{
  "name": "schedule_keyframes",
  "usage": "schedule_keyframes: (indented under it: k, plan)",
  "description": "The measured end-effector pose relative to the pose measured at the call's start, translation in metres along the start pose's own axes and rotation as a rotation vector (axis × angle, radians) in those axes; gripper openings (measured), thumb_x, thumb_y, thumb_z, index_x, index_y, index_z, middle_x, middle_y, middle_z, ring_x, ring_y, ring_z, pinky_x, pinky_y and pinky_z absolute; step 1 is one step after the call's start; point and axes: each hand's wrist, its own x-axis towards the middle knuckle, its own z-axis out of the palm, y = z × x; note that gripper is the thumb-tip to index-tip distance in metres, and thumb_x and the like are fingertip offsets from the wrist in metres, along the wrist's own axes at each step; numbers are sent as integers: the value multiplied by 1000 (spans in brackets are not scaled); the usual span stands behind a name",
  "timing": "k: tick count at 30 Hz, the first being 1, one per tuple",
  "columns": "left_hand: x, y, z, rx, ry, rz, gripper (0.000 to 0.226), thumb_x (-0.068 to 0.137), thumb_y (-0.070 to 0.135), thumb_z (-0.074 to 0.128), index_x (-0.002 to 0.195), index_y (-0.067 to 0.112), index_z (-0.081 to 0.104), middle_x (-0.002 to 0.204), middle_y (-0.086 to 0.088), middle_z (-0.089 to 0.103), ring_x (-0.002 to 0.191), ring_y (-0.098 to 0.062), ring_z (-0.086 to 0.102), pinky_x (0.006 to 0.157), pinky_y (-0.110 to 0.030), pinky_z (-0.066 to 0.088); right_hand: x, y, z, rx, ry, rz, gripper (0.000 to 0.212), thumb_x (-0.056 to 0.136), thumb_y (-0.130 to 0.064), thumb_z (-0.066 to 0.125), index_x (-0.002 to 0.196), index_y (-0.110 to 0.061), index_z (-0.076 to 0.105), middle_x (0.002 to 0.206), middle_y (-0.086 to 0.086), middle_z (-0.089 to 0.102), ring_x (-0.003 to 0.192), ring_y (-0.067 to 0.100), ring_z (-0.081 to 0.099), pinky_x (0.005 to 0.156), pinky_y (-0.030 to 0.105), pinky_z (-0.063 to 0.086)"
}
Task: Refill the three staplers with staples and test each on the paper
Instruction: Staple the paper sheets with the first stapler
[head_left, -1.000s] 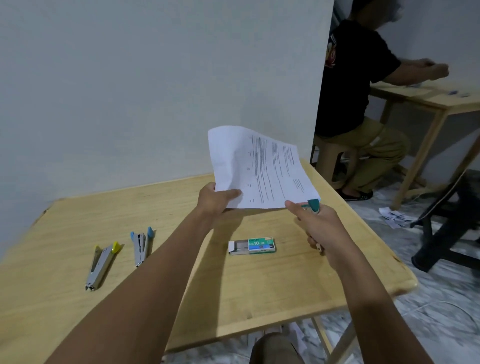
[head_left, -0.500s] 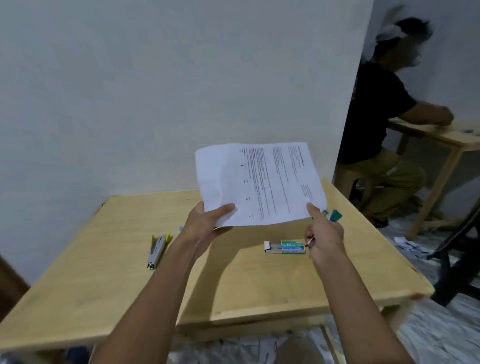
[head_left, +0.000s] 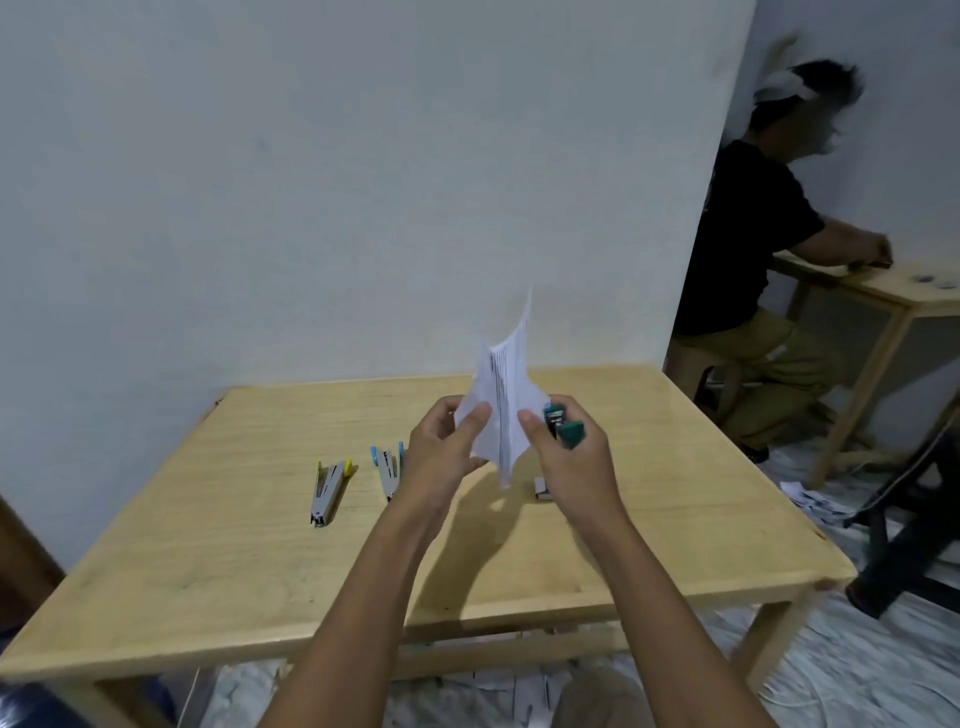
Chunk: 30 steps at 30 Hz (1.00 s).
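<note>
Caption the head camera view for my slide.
Above the table, left hand and right hand pinch the bent paper, right also gripping a teal stapler.

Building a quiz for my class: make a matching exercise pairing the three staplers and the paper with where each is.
1 yellow-tipped stapler
2 blue-tipped stapler
3 green stapler
4 paper

A gripped in right hand only
B pinched between left hand and right hand
C on table, leftmost
D on table, beside left hand

Pairs: 1-C, 2-D, 3-A, 4-B
</note>
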Motion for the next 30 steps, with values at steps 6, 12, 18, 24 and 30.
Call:
schedule_keyframes:
  k: [6,12,18,24,30]
  plan:
    - [-14,3,11,180,-95,145,29,94,47,52,105,30,72,112,12,70,108,-7,64,101,-43,49,1,-5,4,312,-10,312,56,81,-71,56,87,-16,61,49,1,25,43,16,22,47,30,23]
    - [-22,4,16,339,-137,141,45,104,47,26,92,52,68,135,15,53,124,12,41,98,-12,33,3,-9,3,264,30,418,53,71,-65,71,89,-16,64,48,-3,29,42,14,29,49,30,25]
    - [-19,-3,12,309,-38,199,24,100,34,49,117,30,66,129,16,52,120,5,48,81,-4,38,6,-2,-2,426,150,493,22,86,-35,70,92,-16,61,64,-2,44,37,9,29,43,25,26]
    - [-19,-13,-5,-7,-15,-363,52,88,52,63,121,12,62,110,-6,69,95,-23,70,88,-41,55,5,-5,-4,653,115,487,15,89,-32,66,91,-17,67,68,-7,52,41,8,25,42,20,26]
    - [-8,-4,-20,-241,38,-211,33,96,26,61,125,11,60,113,-12,71,90,-24,66,72,-34,54,3,5,-7,439,90,473,17,85,-30,73,92,-16,67,69,1,53,40,9,30,47,27,26]
